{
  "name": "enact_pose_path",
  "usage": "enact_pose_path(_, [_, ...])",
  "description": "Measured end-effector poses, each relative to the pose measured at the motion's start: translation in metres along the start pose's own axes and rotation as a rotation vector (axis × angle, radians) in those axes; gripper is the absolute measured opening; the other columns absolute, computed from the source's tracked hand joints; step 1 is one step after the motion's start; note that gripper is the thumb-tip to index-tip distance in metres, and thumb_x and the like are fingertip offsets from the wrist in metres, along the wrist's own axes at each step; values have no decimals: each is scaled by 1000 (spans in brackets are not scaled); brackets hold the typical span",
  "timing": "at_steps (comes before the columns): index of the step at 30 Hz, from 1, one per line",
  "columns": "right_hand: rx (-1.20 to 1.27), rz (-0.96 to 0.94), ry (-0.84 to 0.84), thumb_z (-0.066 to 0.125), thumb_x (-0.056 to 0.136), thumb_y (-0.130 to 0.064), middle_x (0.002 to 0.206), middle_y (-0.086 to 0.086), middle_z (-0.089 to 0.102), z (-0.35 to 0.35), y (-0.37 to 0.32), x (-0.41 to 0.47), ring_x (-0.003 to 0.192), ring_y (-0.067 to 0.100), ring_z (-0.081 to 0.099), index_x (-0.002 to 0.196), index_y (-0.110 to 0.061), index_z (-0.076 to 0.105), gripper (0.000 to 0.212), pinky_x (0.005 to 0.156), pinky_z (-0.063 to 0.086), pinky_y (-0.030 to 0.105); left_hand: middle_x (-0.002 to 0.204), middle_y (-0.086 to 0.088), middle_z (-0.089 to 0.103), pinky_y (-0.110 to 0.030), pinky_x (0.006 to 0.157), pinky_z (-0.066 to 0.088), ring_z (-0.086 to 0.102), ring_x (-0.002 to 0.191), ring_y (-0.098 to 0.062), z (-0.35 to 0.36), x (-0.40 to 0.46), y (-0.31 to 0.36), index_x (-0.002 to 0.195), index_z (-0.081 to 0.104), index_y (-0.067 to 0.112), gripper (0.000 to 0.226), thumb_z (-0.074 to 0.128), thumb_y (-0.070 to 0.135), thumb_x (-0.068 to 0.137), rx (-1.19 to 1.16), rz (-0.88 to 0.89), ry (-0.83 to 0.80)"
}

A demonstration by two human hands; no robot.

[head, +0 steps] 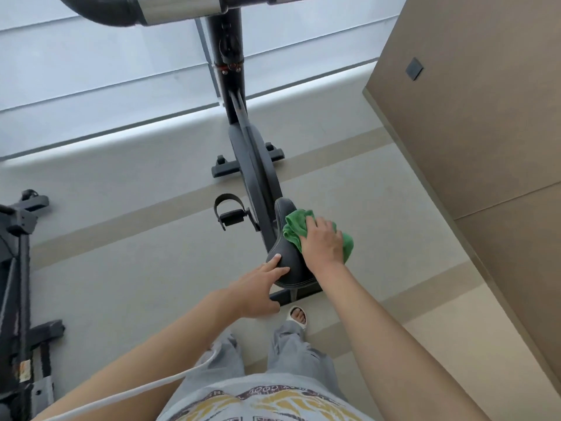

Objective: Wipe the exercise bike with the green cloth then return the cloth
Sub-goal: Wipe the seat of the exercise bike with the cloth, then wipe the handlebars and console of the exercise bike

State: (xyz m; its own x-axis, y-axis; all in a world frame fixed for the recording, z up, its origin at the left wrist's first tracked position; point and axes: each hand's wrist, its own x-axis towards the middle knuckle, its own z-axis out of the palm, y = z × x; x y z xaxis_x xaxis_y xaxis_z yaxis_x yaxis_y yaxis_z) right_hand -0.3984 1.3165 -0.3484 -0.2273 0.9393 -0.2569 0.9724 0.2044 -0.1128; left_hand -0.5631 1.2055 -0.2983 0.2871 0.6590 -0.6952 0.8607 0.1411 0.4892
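My right hand point(321, 241) presses the cloth point(293, 227) on the saddle point(287, 262), my left hand point(258, 291) at its left edge. A pedal point(230, 215) lies left of the saddle, the handlebar point(170, 9) ahead.

The fluffy green terry cloth point(293, 227) looks soft and napped. The black padded saddle point(287, 262) has a smooth, leather-like skin with pale stitching. The far handlebar tube point(179, 9) shows brushed silver metal; the pale floor point(136, 208) is matt.

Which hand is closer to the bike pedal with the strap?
Left. The left hand rests its fingers on the rear left edge of the black padded saddle, on the side of the black strapped pedal. The right hand presses the green cloth on the saddle's far side.
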Motion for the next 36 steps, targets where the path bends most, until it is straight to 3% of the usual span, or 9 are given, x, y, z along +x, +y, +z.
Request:
enact_pose_path(2, [-38,54,21,51,102,-18,142,8,55,-4,-12,-18,129,31,52,148,-19,49,46,101,46,50,177,11,7,-34,118,38,37,153,-21,-9,-8,-10,162,36,31,77,65,23,91,-15,25,3])
enact_pose_path(5, [-28,99,72,54,96,-5,138,11,56,-5,-33,-51,127,32,53,147,-16,54,53,97,48,49,174,8,22,-33,119,34,40,151,-21,-24,-29,-33,157,43,29,65,62,21,95,-23,60,29])
enact_pose_path(10, [62,168,53,53,95,0,139,9,52,1,-85,-87,126,30,49,148,-19,56,57,97,48,46,168,4,35,-33,121,32,42,149,-21,-67,-66,-83,149,53,25,49,59,17,100,-22,94,113])
enact_pose_path(14, [119,93,-20,53,94,2,137,7,50,-7,-136,-91,125,29,46,145,-21,57,57,97,45,45,163,3,42,-22,114,27,42,148,-19,-103,-95,-116,145,57,22,46,59,13,101,-52,133,231])
enact_pose_path(17, [188,73,11,60,95,-5,135,8,52,-22,-177,-86,127,31,47,145,-19,57,52,101,45,49,161,3,44,-26,117,31,45,146,-19,-124,-119,-135,146,57,21,46,59,12,100,-68,163,300])
enact_pose_path(22, [228,1,150,56,92,1,134,10,54,-65,-226,-65,124,32,49,149,-17,56,60,100,46,46,156,8,48,-18,103,32,55,134,-17,-155,-152,-165,140,62,24,40,60,16,101,-106,195,445])
enact_pose_path(30, [290,-98,308,55,91,8,134,12,55,-139,-264,-40,123,31,50,150,-12,56,63,100,49,46,156,12,47,-35,118,38,48,142,-17,-201,-182,-176,142,60,31,42,60,24,101,-124,233,649])
enact_pose_path(36, [377,-149,370,58,92,9,130,12,56,-173,-275,-14,120,29,50,149,-8,57,60,103,50,46,156,14,46,-27,111,35,50,138,-15,-234,-184,-179,143,59,31,40,58,23,103,-128,250,748])
